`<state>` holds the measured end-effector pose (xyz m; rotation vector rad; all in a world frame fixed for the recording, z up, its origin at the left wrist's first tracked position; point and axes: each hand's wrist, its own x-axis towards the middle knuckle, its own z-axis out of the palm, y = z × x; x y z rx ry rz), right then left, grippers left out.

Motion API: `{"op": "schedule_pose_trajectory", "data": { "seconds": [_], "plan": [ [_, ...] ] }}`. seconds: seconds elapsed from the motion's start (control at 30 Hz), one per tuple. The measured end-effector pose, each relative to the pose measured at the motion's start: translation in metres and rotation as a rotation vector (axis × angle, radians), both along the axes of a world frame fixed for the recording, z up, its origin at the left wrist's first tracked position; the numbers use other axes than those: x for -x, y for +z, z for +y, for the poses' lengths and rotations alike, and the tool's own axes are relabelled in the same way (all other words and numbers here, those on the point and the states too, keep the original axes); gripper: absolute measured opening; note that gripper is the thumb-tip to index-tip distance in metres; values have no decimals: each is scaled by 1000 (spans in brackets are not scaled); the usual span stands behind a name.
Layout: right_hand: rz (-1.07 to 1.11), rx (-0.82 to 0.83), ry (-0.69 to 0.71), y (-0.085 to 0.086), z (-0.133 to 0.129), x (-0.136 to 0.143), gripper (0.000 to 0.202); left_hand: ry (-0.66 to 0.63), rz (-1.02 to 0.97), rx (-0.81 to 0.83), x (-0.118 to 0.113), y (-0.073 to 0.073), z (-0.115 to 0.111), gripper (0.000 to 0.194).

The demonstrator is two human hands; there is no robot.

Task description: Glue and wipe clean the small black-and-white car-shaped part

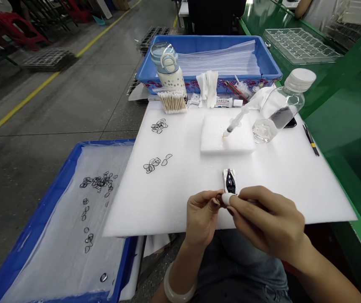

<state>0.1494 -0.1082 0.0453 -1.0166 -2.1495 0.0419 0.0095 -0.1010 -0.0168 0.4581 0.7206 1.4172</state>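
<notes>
My left hand (pixel 202 216) is closed at the board's front edge, pinching a small black ring (pixel 218 196) between thumb and fingertips. Close against it, my right hand (pixel 270 221) is also closed, with a white finger cover (pixel 227 198) on one fingertip touching the ring's side. Whatever lies between the right fingertips is hidden. Just beyond both hands, a small white toy car (pixel 230 181) with a glossy black top rests on the white foam board (pixel 180 198). Its near end is partly covered by my fingers.
Loose black rings (pixel 152 165) lie on the board's left, more in a lined blue tray (pixel 57 189). A foam block (pixel 212 139) carries a syringe (pixel 234 123). Behind stand a clear bottle (pixel 278 109), cotton swabs (pixel 172 102), a drinking bottle (pixel 168 63) and a blue bin (pixel 205 40). Tweezers (pixel 311 140) lie right.
</notes>
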Motion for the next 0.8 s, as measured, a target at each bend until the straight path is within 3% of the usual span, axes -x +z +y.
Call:
{"op": "schedule_pose_trajectory", "data": {
  "seconds": [0.13, 0.33, 0.53, 0.8],
  "plan": [
    [-24, 23, -15, -4, -1, 9, 14, 17, 12, 27, 0, -3, -2, 24],
    [14, 163, 19, 7, -6, 5, 17, 26, 17, 34, -1, -3, -2, 24],
    [107, 63, -77, 6, -6, 2, 12, 38, -2, 23, -2, 1, 0, 25],
    [-21, 0, -72, -4, -2, 11, 15, 45, 19, 60, -1, 1, -1, 28]
  ]
}}
